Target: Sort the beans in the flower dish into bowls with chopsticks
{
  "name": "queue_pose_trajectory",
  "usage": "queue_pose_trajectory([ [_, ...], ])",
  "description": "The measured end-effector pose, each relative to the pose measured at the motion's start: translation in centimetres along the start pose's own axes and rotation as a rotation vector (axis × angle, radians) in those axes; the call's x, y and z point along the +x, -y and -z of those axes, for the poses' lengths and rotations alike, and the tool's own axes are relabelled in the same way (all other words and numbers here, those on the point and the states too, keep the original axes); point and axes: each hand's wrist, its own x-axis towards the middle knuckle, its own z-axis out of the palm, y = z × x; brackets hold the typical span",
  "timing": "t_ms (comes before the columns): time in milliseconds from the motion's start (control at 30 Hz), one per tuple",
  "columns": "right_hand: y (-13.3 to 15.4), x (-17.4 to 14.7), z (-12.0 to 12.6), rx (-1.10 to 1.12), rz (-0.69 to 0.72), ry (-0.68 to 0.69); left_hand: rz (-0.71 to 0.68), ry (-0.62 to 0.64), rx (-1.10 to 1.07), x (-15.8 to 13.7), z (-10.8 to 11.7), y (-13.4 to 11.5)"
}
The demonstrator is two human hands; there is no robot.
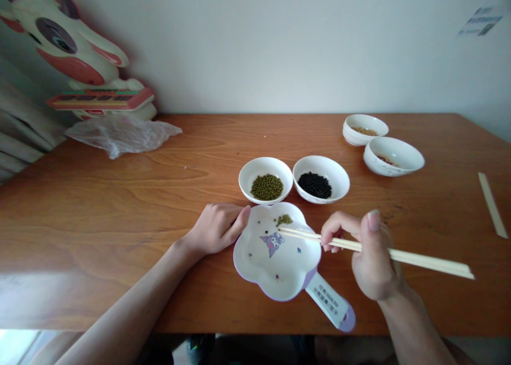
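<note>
In my right hand [371, 253] is a pair of wooden chopsticks [423, 259], their tips close together over a flower-shaped dish [259, 272] with a purple rim and a labelled handle. A small heap of green mung beans [284, 220] lies in the dish beside the tips. I see no bean clearly between them. My left hand [221, 227] has curled fingers and steadies the dish at its left rim with the thumb; its fingertips are hidden. Behind the dish stand a white bowl [247, 179] of mung beans and a white bowl [339, 181] of black beans.
Two more white bowls stand at the back right, one [351, 136] with tan contents and one [411, 160] with reddish bits. A pale strip [493, 205] lies at the right. A crumpled plastic bag [123, 136] and a cow-shaped toy keyboard [96, 72] occupy the back left.
</note>
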Motion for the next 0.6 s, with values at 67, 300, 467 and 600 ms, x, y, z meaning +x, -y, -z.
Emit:
queue_pose_trajectory([
  [67, 0.1, 0.0, 0.1, -0.014, -0.005, 0.005, 0.009, 0.003, 0.001, 0.0, 0.0, 0.0],
  [300, 0.0, 0.0, 0.3, -0.011, 0.001, -0.063, -0.006, -0.003, 0.011, 0.0, -0.1, 0.1],
  [467, 0.7, 0.4, 1.2, 0.008, -0.001, -0.124, 0.002, -0.003, 0.006, 0.0, -0.1, 0.0],
  [600, 2.0, 1.6, 1.3, 0.056, 0.057, -0.192, 0.01, 0.008, -0.007, 0.1, 0.0, -0.1],
])
